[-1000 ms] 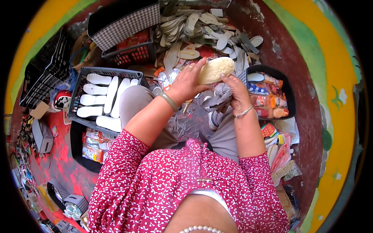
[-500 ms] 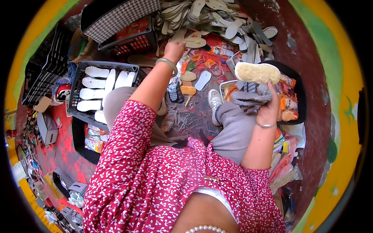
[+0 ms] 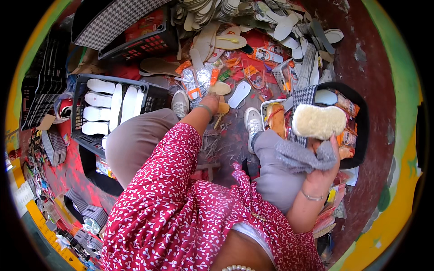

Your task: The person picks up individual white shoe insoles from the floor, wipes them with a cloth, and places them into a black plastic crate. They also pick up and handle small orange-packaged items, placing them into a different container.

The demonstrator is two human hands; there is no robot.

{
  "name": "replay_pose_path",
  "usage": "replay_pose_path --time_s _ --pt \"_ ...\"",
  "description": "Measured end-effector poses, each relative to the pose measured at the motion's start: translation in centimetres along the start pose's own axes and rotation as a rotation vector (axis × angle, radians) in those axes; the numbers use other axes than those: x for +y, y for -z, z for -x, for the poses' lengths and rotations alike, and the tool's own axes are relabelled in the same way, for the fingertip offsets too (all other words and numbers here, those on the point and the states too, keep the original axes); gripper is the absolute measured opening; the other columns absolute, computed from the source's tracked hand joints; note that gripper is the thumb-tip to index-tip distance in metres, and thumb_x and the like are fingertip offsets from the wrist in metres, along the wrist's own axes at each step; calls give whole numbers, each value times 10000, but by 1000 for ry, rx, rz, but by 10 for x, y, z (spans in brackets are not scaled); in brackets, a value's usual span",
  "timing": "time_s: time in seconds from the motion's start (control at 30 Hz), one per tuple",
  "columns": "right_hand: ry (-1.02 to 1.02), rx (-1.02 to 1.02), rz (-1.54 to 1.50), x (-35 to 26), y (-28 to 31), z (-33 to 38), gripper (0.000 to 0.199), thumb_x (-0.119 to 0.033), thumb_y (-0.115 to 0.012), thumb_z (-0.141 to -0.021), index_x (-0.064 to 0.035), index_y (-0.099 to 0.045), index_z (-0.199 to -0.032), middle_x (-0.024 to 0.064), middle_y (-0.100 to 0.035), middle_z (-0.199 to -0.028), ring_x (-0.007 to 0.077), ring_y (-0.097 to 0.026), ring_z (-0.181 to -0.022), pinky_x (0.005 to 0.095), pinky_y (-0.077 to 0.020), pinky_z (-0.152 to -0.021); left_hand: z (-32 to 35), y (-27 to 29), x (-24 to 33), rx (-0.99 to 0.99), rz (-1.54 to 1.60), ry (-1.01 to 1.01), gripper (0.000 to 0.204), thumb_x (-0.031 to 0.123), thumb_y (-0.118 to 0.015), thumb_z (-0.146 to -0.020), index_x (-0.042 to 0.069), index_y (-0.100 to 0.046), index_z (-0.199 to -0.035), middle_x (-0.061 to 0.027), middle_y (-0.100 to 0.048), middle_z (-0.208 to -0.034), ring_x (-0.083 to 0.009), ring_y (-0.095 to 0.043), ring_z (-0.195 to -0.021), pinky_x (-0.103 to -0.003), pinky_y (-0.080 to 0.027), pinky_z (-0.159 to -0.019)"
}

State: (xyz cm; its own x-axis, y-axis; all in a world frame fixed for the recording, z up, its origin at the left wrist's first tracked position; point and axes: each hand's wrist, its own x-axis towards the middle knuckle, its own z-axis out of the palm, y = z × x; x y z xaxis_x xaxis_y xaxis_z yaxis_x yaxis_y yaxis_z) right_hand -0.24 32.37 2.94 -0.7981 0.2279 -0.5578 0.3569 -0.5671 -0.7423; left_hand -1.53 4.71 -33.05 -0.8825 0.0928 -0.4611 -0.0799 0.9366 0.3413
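Note:
My right hand [image 3: 330,158] is closed on fleece insoles: a cream one [image 3: 319,121] standing out past the fingers and grey fuzzy ones [image 3: 304,156] bunched against the palm. They hang over my right knee, beside a dark basket. My left hand [image 3: 209,103] reaches down to the floor between my shoes. Next to it are a small tan insole [image 3: 220,88], an orange piece [image 3: 223,108] and silver packets [image 3: 199,81]. Its fingers are mostly hidden, so any hold is unclear. A white insole [image 3: 239,95] lies just right of it.
White insoles fill a dark crate [image 3: 153,97] on the left. A houndstooth-lined bin [image 3: 120,22] and another dark crate [image 3: 135,47] stand behind. Piled insoles [image 3: 212,11] cover the far floor. A black basket [image 3: 359,149] holds orange packets at right.
My left hand has come back from the far insoles to the floor between my shoes. My right hand has lowered slightly with the fleece insoles. The view has shifted a little.

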Motion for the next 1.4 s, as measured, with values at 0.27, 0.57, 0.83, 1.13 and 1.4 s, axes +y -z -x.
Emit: replay_pose_path --time_s 0.27,0.57,0.83,1.13,1.4 --pt "-42 26 -17 -1 -12 1 327 -256 -416 -919 10 -497 -1090 80 -515 -663 171 -465 -578 289 -388 -562 -53 -15 -7 58 -259 -86 484 213 -469 -834 34 -418 -1281 -161 -419 -1302 -282 -423 -1187 -400 -378 -935" --pt "-96 -86 -18 3 -15 7 331 -260 -400 -927 5 -497 -1099 95 -541 -696 186 -489 -595 294 -400 -574 -80 20 -10 -86 -7 85 413 156 -475 -834 86 -454 -1241 -165 -581 -1065 -259 -573 -992 -404 -396 -887" --pt "57 67 23 7 -29 14 269 -137 -547 -857 -53 -501 -1109 74 -607 -885 141 -572 -622 245 -426 -444 -42 142 5 -75 1980 -121 305 1 -492 -857 42 -480 -1159 -74 -602 -1039 -207 -598 -955 -374 -481 -861" --pt "66 -370 -1 12 -7 -10 288 -137 -622 -826 13 -578 -1068 72 -626 -1002 164 -596 -916 287 -466 -814 77 271 67 -98 1817 -384 253 120 -565 -859 10 -548 -1086 -62 -621 -950 -151 -607 -826 -296 -496 -764" --pt "31 -606 171 27 -40 2 191 -149 -570 -868 18 -599 -956 62 -631 -846 137 -608 -754 262 -491 -678 187 322 97 -71 1721 -403 245 126 -497 -909 -10 -523 -1111 -74 -610 -960 -154 -604 -841 -299 -496 -776"
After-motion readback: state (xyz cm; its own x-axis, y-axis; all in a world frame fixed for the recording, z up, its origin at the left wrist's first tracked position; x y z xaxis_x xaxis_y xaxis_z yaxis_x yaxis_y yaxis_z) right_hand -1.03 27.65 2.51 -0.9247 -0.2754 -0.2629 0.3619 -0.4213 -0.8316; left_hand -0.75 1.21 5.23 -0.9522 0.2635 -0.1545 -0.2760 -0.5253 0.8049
